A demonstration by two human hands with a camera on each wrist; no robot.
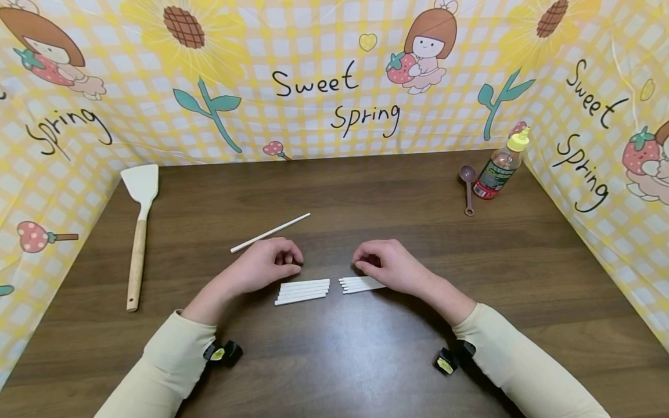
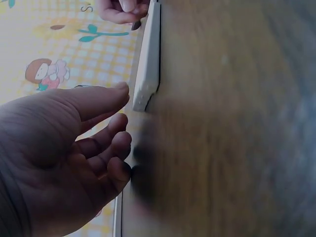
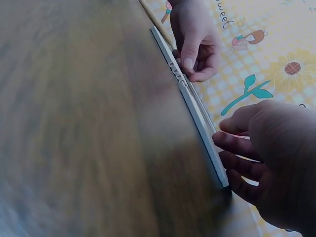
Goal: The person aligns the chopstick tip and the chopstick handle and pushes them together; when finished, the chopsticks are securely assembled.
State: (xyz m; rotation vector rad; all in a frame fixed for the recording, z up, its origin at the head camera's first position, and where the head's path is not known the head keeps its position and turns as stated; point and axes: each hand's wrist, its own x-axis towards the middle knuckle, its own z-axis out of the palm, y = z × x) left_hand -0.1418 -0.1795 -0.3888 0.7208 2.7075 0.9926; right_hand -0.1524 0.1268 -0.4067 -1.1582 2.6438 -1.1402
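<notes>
Two side-by-side rows of short white sticks lie on the table. The left row (image 1: 302, 292) has several sticks set close together; the right row (image 1: 359, 284) is partly hidden under the right hand. My left hand (image 1: 266, 264) rests just above and left of the left row, fingers loosely curved around nothing. Over the far side of the right row hovers my right hand (image 1: 394, 266), its fingers loosely bent, with nothing held between them in the right wrist view. Beyond the left hand, one longer white stick (image 1: 270, 232) lies alone at a slant.
A white spatula (image 1: 140, 232) with a wooden handle lies at the left. At the back right stand a squeeze bottle (image 1: 496, 172) with a yellow cap and, beside it, a purple measuring spoon (image 1: 468, 188). Patterned cloth (image 1: 324, 133) walls the table's back and sides.
</notes>
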